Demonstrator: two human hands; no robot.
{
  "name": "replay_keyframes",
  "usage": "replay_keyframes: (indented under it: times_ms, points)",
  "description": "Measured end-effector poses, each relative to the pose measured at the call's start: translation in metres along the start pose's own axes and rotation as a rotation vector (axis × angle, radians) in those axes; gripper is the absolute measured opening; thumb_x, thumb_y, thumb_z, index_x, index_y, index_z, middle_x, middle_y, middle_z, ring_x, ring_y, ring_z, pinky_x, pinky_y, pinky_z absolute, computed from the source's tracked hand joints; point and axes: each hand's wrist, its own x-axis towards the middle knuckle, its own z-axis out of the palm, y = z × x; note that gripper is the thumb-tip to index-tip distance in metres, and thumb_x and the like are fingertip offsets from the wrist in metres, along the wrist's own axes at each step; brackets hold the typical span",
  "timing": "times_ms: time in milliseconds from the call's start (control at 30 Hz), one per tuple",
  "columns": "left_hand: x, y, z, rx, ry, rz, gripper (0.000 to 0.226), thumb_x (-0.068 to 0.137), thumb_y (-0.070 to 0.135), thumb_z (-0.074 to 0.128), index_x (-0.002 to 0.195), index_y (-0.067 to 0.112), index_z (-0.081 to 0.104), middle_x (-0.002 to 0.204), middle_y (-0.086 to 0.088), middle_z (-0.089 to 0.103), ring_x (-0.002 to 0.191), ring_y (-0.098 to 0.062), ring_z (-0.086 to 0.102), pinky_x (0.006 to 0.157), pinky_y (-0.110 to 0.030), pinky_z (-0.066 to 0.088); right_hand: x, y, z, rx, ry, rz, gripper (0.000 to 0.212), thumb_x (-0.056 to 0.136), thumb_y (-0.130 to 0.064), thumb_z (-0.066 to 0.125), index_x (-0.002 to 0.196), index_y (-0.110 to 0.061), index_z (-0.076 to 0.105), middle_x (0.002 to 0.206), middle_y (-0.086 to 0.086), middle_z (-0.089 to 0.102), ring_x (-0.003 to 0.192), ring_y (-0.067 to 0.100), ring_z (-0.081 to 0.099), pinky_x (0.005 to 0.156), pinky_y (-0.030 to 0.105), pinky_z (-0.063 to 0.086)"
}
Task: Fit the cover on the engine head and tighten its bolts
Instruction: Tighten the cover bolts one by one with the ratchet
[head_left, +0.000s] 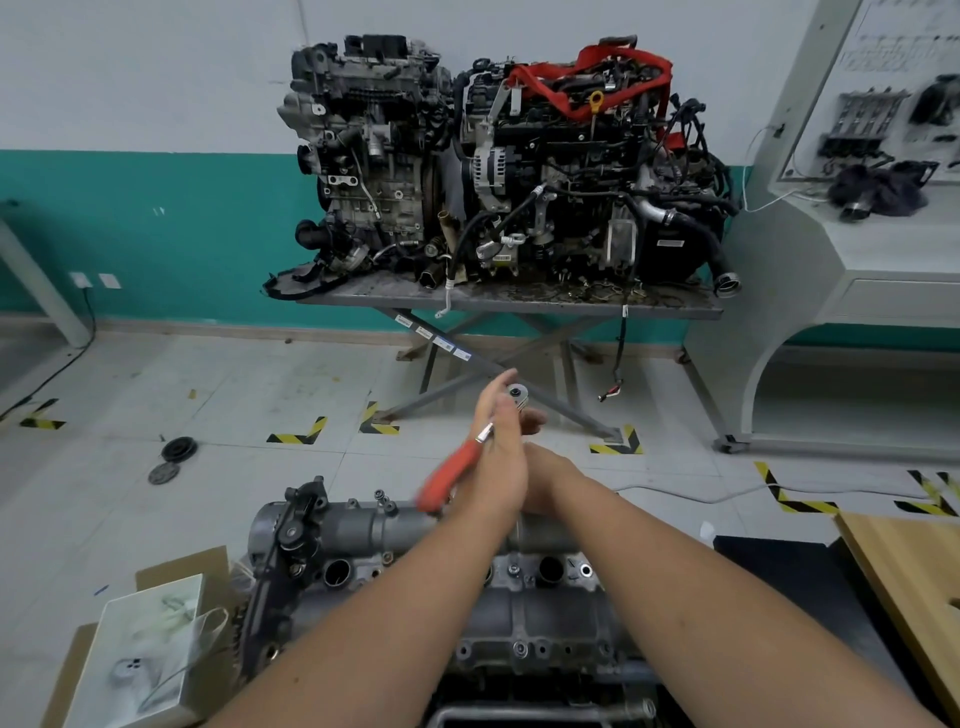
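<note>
Both hands at ratchet (511, 397), above cover (395, 525)

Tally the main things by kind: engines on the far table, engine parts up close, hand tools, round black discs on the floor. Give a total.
Engines on the far table: 2, a grey engine and a black engine
Engine heads with cover up close: 1
Ratchet wrenches: 1, red handle
Black discs on the floor: 2
Total: 6
</note>
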Motion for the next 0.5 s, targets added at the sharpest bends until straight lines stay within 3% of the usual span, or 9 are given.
replay_keyframes:
  times_ms: [67,133,267,500]
  points:
    - [0.005,0.005,0.001,-0.158,0.036,-0.13,0.053,0.095,0.066,0.025,0.113,0.037,0.066,0.083,0.005,0.076,0.085,-0.002,0.071,0.077,-0.031,0.045,0.003,0.004,0.003,0.023,-0.02,0.028,0.025,0.088,-0.028,0.056,0.108,-0.014,0.062,0.106,0.005,0.065,0.094,0.028,0.059,0.081,0.035,0.047]
    - [0.013,0.008,-0.004,-0.21,0.054,-0.228,0.042,0.103,0.053,0.033,0.103,0.031,0.068,0.081,-0.002,0.076,0.082,-0.009,0.073,0.073,-0.032,0.043,0.003,0.006,0.004,0.054,0.009,0.055,0.016,0.089,-0.028,0.051,0.098,-0.016,0.057,0.1,0.005,0.064,0.087,0.027,0.057,0.077,0.035,0.046]
    - [0.018,0.02,-0.015,-0.119,-0.054,-0.241,0.034,0.105,0.042,0.039,0.097,0.018,0.062,0.083,-0.006,0.076,0.084,-0.015,0.071,0.079,-0.035,0.045,0.005,0.006,0.006,0.107,0.041,0.068,0.027,0.092,-0.034,0.042,0.103,-0.017,0.059,0.11,0.009,0.066,0.093,0.029,0.058,0.082,0.038,0.047]
    - [0.023,0.029,-0.024,-0.099,-0.15,-0.338,0.024,0.094,0.042,0.044,0.094,0.021,0.056,0.08,-0.005,0.076,0.081,-0.015,0.072,0.072,-0.035,0.042,0.008,0.007,0.008,0.055,0.034,0.05,0.018,0.09,-0.028,0.039,0.094,-0.018,0.054,0.112,0.011,0.066,0.101,0.031,0.061,0.078,0.035,0.043]
